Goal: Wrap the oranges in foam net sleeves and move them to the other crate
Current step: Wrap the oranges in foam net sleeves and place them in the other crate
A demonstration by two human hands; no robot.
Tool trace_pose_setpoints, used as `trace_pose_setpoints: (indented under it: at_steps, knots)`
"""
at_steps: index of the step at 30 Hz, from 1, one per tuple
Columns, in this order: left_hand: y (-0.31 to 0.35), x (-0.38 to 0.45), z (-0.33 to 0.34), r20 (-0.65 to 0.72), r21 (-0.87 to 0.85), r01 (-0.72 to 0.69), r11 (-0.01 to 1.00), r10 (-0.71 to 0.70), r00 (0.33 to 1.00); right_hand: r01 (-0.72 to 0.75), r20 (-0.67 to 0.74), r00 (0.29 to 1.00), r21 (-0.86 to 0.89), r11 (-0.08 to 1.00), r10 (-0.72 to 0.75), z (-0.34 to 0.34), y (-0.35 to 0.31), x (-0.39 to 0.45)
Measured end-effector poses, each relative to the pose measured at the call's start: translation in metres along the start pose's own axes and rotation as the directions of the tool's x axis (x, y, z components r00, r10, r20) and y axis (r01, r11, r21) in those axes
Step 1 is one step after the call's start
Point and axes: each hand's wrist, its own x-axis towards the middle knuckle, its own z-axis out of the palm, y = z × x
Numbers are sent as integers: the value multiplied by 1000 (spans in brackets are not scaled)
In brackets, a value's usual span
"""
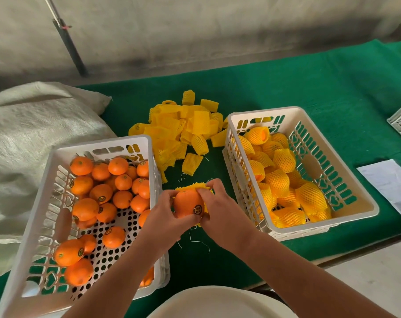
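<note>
both hands are gripping one orange [187,205] between the crates, the left hand [165,211] curling round its side and the right hand [220,208] pinching the yellow foam net sleeve [196,186] half over it. bare oranges are sitting in the left crate [57,171], wrapped ones in the right crate [346,171]. spare sleeves [183,131] are lying beyond on the green cloth [309,88].

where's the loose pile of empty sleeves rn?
Head view, centre: the pile of empty sleeves lies on the green cloth between the bare-orange crate and wrapped-orange crate, beyond both hands.
</note>
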Motion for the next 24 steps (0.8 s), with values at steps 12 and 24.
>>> trace_pose_setpoints:
  at_steps: [12,24]
  knots:
    - [5,-12,0,-144,268,-233,935,278,950,1,-53,999,23,1000,0,-1,-9,-6]
    - [4,-13,5,-266,172,-128,977,171,949,43,-101,994,-52,998,-48,-5,-32,-16]
